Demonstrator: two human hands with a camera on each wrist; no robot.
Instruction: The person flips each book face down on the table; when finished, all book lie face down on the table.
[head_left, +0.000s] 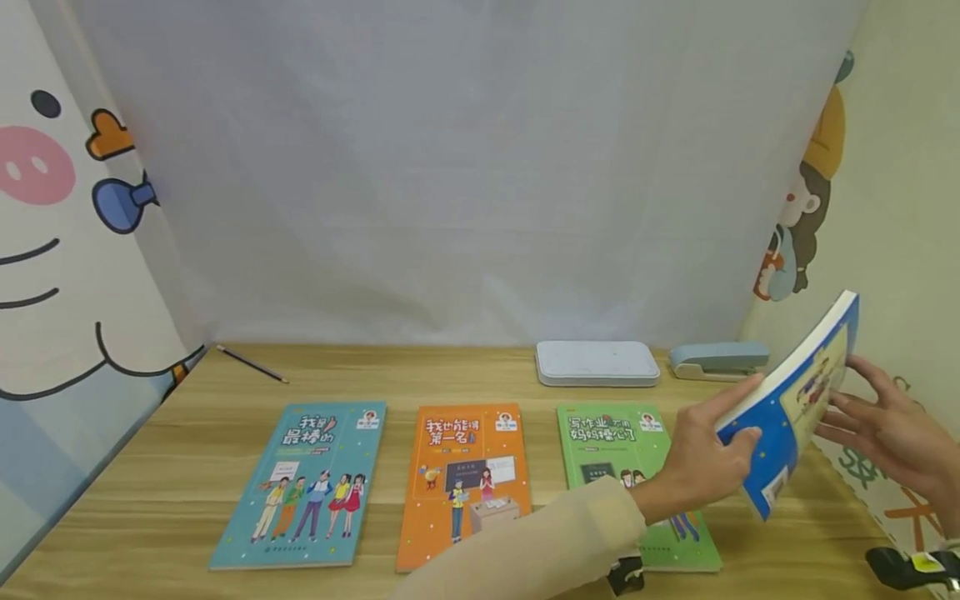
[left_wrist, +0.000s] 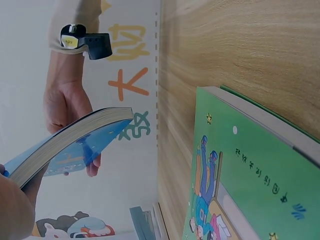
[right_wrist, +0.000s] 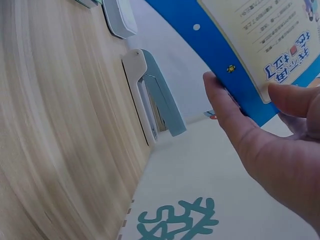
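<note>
My left hand [head_left: 708, 454] grips a blue paperback book [head_left: 787, 408] by its near left side, with the thumb on its cover. The book is tilted in the air, above and right of the green book [head_left: 615, 450] lying on the table. My right hand [head_left: 892, 429] is at the book's far right side. In the right wrist view, the thumb of this hand [right_wrist: 285, 135] lies over the printed cover and another finger runs along the edge, so the book's corner sits between them. In the left wrist view, the page edges of the blue book [left_wrist: 75, 140] face the camera.
An orange book [head_left: 465, 475] and a teal book [head_left: 303, 483] lie left of the green one on the wooden table [head_left: 172, 467]. Along the back are a pencil [head_left: 252, 364], a pale case [head_left: 597, 363] and a blue-grey stapler [head_left: 717, 360]. Walls stand close on both sides.
</note>
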